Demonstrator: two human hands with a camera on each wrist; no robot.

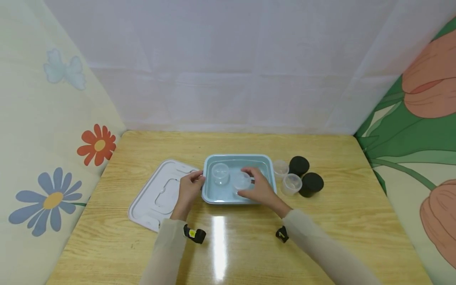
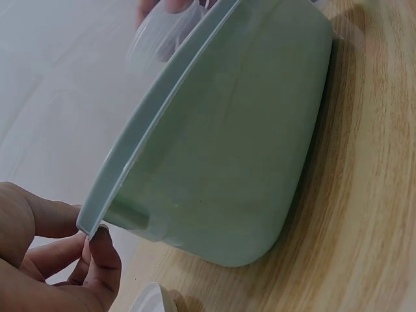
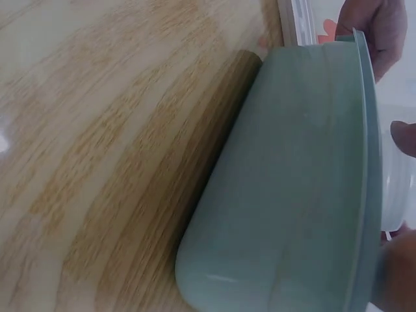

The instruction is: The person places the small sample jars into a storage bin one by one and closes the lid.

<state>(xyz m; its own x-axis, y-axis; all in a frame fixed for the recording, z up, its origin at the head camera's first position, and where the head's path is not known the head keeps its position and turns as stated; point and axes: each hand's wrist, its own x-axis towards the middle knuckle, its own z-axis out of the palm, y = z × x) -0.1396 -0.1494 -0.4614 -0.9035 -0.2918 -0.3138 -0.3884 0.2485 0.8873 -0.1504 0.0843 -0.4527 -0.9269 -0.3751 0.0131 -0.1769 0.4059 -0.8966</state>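
A pale blue-green rectangular plastic container (image 1: 254,198) stands lidless on the table, with one clear round cup (image 1: 220,174) inside at its left. My left hand (image 1: 190,189) pinches the container's left rim between thumb and fingers, plainly seen in the left wrist view. With thumb and fingers spread around it, my right hand (image 1: 259,188) grips a second clear cup (image 1: 241,181) over the middle of the container. In the right wrist view that cup (image 3: 395,185) shows above the rim; whether its base touches the container's floor cannot be told.
A whitish lid (image 1: 146,206) lies left of the container, partly behind my left hand. To the right stand two more clear cups (image 1: 291,184) and two black round pieces (image 1: 311,184), close together. White cloth (image 1: 228,79) hangs behind the wooden table (image 1: 320,245).
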